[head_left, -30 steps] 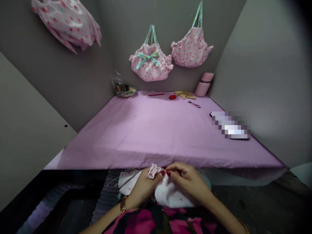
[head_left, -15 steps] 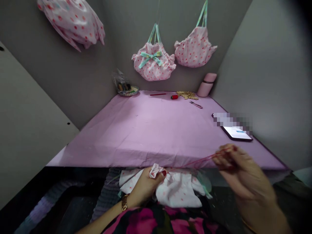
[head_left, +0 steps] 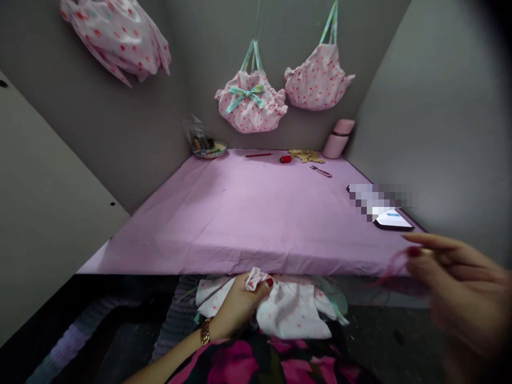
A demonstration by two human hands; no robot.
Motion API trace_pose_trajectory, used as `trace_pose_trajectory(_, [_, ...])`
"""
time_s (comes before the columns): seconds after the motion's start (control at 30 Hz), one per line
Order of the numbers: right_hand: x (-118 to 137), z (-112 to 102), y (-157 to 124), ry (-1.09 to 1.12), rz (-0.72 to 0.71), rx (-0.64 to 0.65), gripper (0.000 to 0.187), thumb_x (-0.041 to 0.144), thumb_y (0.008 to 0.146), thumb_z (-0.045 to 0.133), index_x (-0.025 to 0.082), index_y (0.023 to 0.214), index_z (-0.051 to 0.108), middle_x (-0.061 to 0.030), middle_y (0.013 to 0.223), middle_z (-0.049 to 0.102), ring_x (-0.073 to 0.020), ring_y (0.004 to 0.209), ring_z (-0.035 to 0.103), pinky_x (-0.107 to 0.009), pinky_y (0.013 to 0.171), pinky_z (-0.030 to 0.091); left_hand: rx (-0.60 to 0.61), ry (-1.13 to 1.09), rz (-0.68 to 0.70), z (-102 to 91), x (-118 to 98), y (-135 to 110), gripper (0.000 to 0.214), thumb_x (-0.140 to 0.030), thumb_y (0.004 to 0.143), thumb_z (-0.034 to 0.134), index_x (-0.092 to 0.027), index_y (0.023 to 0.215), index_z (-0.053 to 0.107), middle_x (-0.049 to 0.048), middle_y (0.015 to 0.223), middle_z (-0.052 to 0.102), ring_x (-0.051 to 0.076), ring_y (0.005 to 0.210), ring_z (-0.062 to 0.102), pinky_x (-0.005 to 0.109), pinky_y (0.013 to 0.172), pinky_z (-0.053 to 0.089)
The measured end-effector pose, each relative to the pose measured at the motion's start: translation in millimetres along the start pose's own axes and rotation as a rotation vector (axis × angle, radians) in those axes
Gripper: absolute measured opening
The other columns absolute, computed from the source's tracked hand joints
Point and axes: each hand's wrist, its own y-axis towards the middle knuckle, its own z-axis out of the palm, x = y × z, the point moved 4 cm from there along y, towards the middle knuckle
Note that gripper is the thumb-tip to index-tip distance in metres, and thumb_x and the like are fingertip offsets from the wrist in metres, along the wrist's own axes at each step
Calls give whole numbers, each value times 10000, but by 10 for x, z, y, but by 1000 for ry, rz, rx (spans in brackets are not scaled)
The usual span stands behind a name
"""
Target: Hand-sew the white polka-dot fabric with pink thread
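In my lap lies a small white garment (head_left: pixel 294 312) with pinkish-red spots and pale green ties. My left hand (head_left: pixel 250 296) is closed on it just below the table edge, a gathered fold of the cloth pinched up at the thumb. Off to the right, near the table's front corner, my right hand (head_left: pixel 456 282) is raised with thumb and fingers together on a red thread (head_left: pixel 394 269). The thread is smeared by motion, and its run to the cloth cannot be followed. Whether a needle is in those fingers cannot be made out.
A lit phone (head_left: pixel 394 218) lies at the table's right side. Thread snips (head_left: pixel 320 171), a red spool (head_left: pixel 285 159), a red pencil-like stick (head_left: pixel 256 155), beige pieces (head_left: pixel 306 156), a pink flask (head_left: pixel 338 140) and a small basket (head_left: pixel 212 151) stand farther back. Dotted garments (head_left: pixel 252 109) hang above.
My right hand has swung right and outward with the red thread, which earlier stretched taut from the cloth. My left hand and the garment have stayed in place.
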Motion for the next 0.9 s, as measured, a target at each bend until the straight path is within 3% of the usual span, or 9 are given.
trace_pose_trajectory(0.03, [40, 176, -70, -36, 17, 14, 211, 359, 768, 591, 303, 971, 580, -36, 768, 540, -166, 662, 498, -281, 530, 374, 0, -3, 1, 6, -13, -5, 211, -362, 712, 592, -154, 704, 561, -7, 678, 520, 130, 642, 445, 231, 621, 343])
trace_pose_trajectory(0.13, [-8, 887, -338, -24, 87, 535, 266, 349, 755, 567, 213, 981, 601, -7, 632, 530, -147, 553, 495, -248, 481, 376, 18, -26, 16, 30, -62, -22, 226, -373, 699, 609, -152, 689, 563, -9, 659, 519, 125, 621, 440, 231, 609, 343])
trace_pose_trajectory(0.2, [-87, 1217, -510, -87, 51, 749, 210, 286, 756, 556, 189, 931, 618, 10, 607, 535, -132, 532, 483, -226, 473, 359, 48, -50, 29, 43, -80, -31, 254, -398, 703, 605, -146, 709, 568, -8, 652, 517, 119, 599, 432, 232, 592, 341])
trace_pose_trajectory(0.23, [-110, 1320, -569, -112, 1, 788, 153, 282, 773, 531, 174, 817, 630, 9, 588, 536, -131, 537, 483, -224, 487, 358, 55, -63, 32, 43, -78, -33, 271, -411, 704, 603, -142, 713, 567, -9, 642, 509, 114, 584, 425, 230, 578, 337])
trace_pose_trajectory(0.37, [-121, 1427, -656, -148, -111, 766, 264, 299, 824, 473, 152, 628, 573, 6, 574, 537, -132, 567, 487, -214, 523, 353, 6, -115, 29, 0, -20, -27, 296, -420, 692, 623, -141, 683, 526, -29, 605, 448, 95, 549, 385, 223, 542, 312])
trace_pose_trajectory(0.53, [-131, 1374, -667, -140, -76, 758, 291, 332, 843, 457, 146, 647, 566, -4, 590, 539, -135, 575, 496, -211, 520, 356, -9, -133, 22, -11, 20, -16, 305, -419, 685, 633, -142, 668, 506, -37, 590, 426, 88, 535, 371, 221, 530, 309])
trace_pose_trajectory(0.7, [-137, 1306, -691, -130, -32, 669, 227, 356, 870, 398, 164, 921, 507, -1, 650, 531, -134, 558, 495, -215, 500, 377, -23, -137, 26, -18, 11, -12, 307, -410, 670, 644, -148, 647, 487, -41, 578, 430, 84, 520, 371, 219, 521, 308])
trace_pose_trajectory(0.8, [-58, 1231, -678, -200, -129, 564, 217, 323, 892, 346, 179, 845, 501, -8, 664, 534, -142, 594, 512, -227, 545, 388, -33, -132, 29, -25, 20, -11, 299, -400, 678, 641, -145, 644, 487, -36, 583, 429, 87, 529, 378, 222, 529, 309])
trace_pose_trajectory(0.9, [-6, 1218, -685, -235, -195, 576, 219, 295, 887, 366, 186, 805, 538, -3, 639, 554, -143, 583, 528, -224, 546, 387, -19, -142, 10, -18, 31, -13, 292, -400, 689, 633, -143, 661, 496, -29, 593, 431, 92, 536, 386, 228, 535, 314])
